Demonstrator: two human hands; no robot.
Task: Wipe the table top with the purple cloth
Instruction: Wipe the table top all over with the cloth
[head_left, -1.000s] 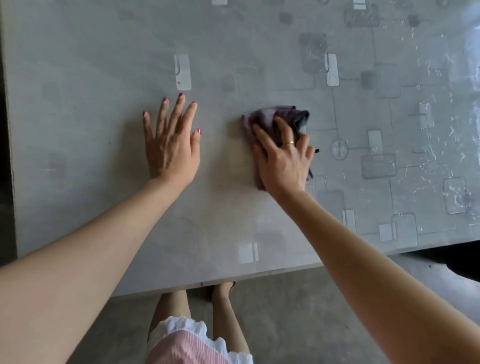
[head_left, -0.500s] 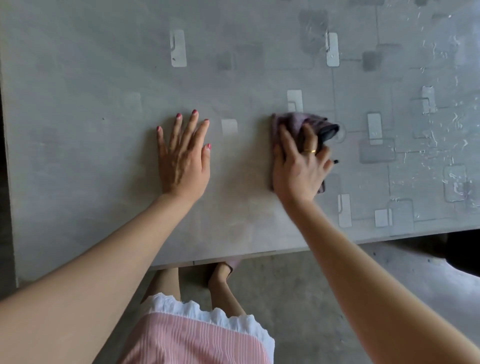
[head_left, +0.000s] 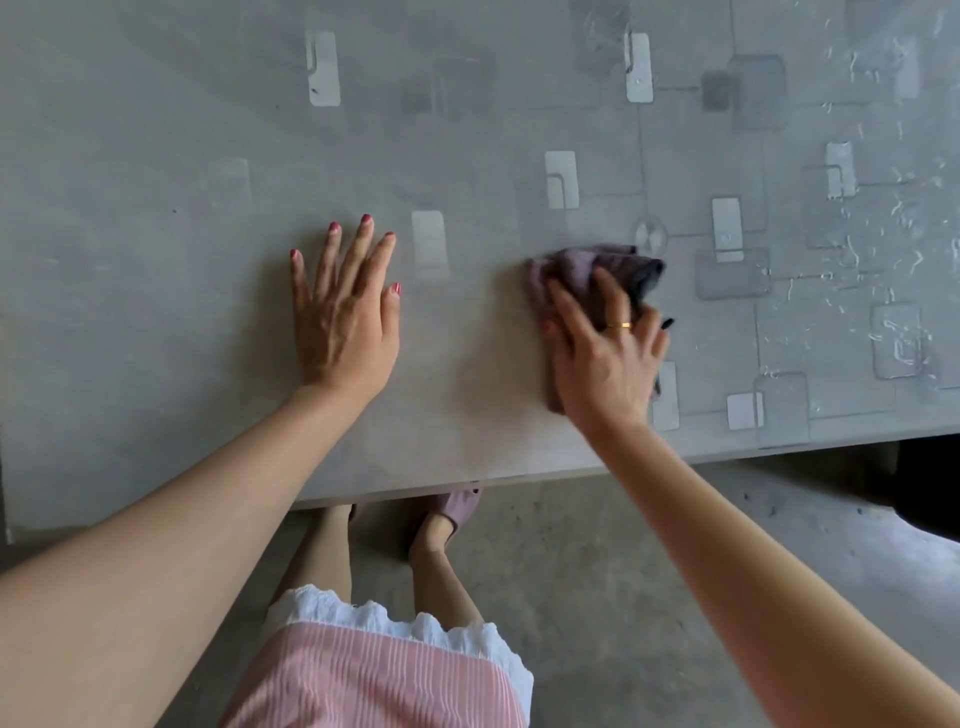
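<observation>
A crumpled purple cloth (head_left: 582, 270) lies on the grey table top (head_left: 156, 182), to the right of centre and near the front edge. My right hand (head_left: 605, 348) presses flat on the cloth, covering most of it; a gold ring shows on one finger. My left hand (head_left: 343, 317) rests flat on the bare table about a hand's width to the left of the cloth, fingers spread, holding nothing.
The table carries a glossy cover printed with pale and dark squares, and its right part (head_left: 857, 249) shows wet streaks. The front edge (head_left: 467, 480) runs just below my hands. Beneath it are a concrete floor (head_left: 623, 571) and my legs.
My right hand has slid the cloth toward the table's front edge and a little to the right. My left hand has stayed flat on the table.
</observation>
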